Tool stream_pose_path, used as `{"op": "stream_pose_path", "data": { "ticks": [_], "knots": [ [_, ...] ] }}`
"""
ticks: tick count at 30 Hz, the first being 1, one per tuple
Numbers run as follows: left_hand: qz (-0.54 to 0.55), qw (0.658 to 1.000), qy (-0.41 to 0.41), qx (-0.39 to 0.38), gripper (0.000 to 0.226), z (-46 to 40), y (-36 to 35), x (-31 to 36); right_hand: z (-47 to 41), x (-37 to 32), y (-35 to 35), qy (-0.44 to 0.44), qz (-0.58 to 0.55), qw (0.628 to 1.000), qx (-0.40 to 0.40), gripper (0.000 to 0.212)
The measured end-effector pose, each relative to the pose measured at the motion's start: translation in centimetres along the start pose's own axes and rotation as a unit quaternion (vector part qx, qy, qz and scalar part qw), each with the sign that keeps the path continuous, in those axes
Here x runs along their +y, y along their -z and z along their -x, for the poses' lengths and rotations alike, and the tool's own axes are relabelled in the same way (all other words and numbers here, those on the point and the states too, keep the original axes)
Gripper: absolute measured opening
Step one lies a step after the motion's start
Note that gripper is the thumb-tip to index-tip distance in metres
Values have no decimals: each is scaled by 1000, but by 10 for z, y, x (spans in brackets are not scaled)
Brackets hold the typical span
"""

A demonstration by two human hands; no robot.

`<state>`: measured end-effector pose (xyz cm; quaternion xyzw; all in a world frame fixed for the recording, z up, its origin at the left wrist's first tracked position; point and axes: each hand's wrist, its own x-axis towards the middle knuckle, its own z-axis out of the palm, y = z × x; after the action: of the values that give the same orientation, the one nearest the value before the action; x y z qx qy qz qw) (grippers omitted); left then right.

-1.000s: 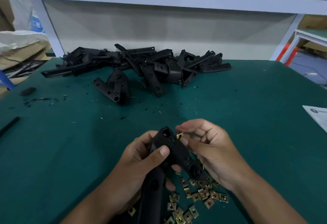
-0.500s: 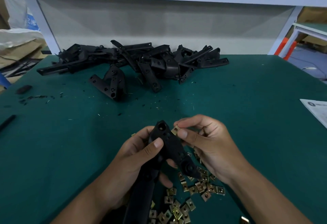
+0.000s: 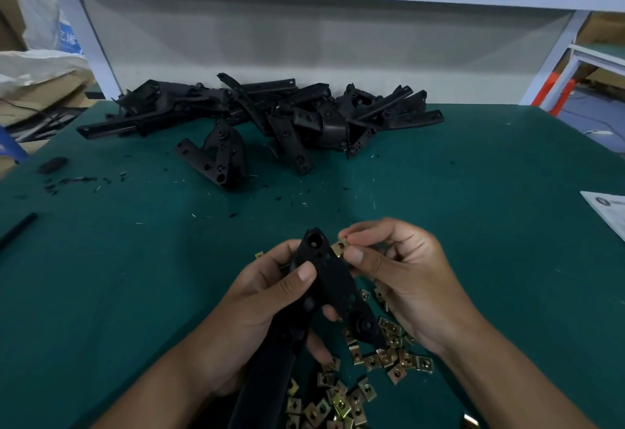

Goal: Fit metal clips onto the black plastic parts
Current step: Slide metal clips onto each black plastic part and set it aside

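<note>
Both hands are busy: my left hand [image 3: 267, 296] grips the black plastic part [image 3: 333, 284] while my right hand [image 3: 402, 276] pinches a metal clip [image 3: 340, 247] against it.

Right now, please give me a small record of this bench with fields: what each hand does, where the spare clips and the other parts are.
left hand: left hand grips the black part
right hand: right hand pinches a metal clip at the part's upper edge
spare clips: loose clips on the green table, under the hands
other parts: pile of black parts at the far edge
paper: sheet at the right edge
</note>
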<state>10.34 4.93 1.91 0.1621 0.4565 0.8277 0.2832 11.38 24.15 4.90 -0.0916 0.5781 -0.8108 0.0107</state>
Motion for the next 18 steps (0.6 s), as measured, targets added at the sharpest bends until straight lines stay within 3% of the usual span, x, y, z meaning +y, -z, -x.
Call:
{"op": "stream_pose_path", "data": {
  "ticks": [12, 18],
  "knots": [
    [-10, 1000, -2, -18, 39, -1, 3, 1, -1, 3, 1, 0, 9, 1000, 0, 27],
    [-9, 1000, 4, -24, 37, 0, 4, 1, 0, 2, 3, 15, 28, 999, -3, 11]
  ]
}}
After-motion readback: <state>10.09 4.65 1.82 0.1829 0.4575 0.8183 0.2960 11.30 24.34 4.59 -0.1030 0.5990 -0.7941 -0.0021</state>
